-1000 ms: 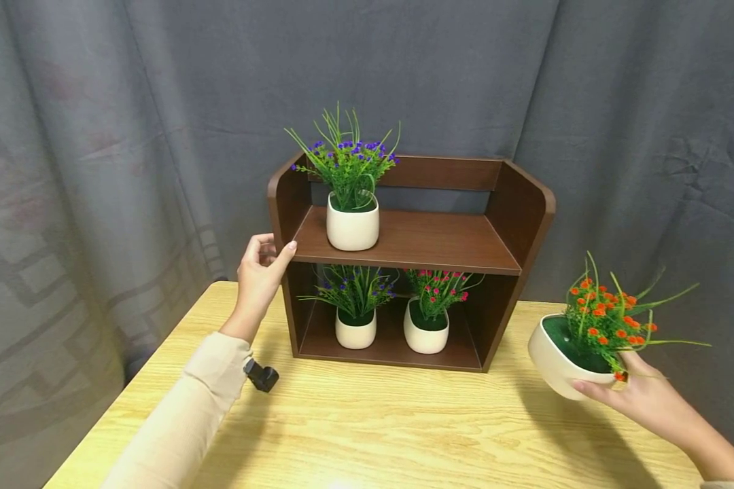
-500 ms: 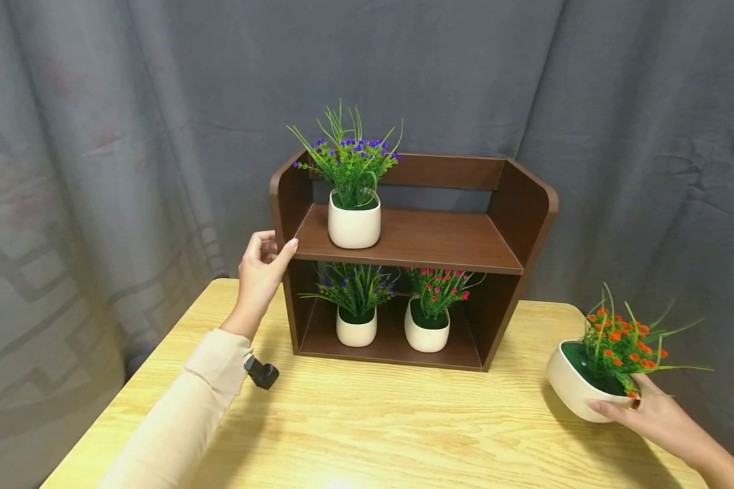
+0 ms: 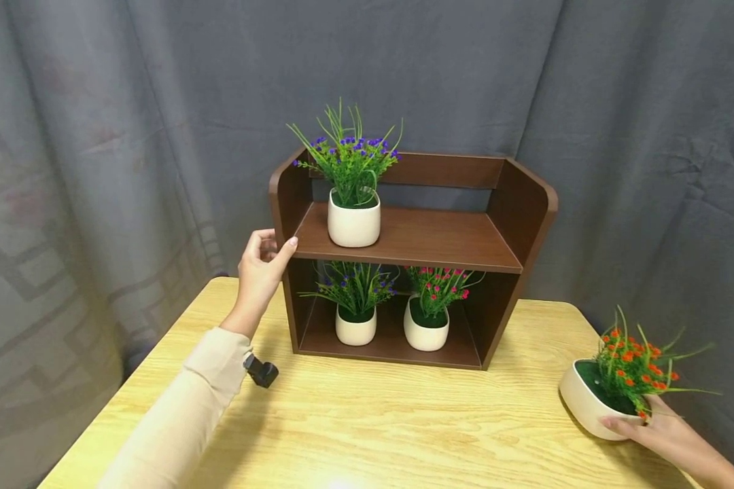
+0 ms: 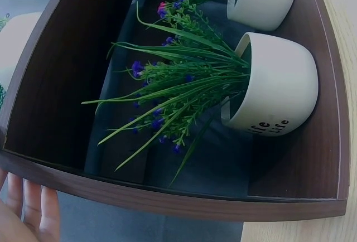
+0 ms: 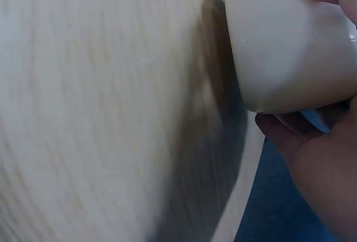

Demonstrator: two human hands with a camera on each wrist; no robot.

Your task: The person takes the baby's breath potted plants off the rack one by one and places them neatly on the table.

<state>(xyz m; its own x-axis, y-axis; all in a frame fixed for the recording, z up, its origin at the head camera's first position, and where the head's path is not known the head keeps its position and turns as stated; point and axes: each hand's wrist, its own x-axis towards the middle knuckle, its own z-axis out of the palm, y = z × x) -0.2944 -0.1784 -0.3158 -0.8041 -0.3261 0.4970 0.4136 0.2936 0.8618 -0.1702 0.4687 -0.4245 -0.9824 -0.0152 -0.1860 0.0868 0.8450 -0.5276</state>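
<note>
Your left hand [image 3: 259, 275] grips the left side of a dark brown, wood-grained two-tier shelf [image 3: 452, 238], thumb at the front. Your right hand [image 3: 667, 431] holds a smooth, rounded white pot of orange flowers [image 3: 596, 411], tilted, near the edge of the pale wood-grained table [image 3: 404, 421]. Right of your left hand, a rounded white pot of purple flowers [image 3: 353, 224] stands on the upper tier, above a similar purple-flowered pot [image 3: 356, 331] and a white pot of pink flowers [image 3: 427, 334].

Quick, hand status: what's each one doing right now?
Left hand: gripping the brown shelf by its left side.
Right hand: holding the white orange-flowered pot, tilted.
</note>
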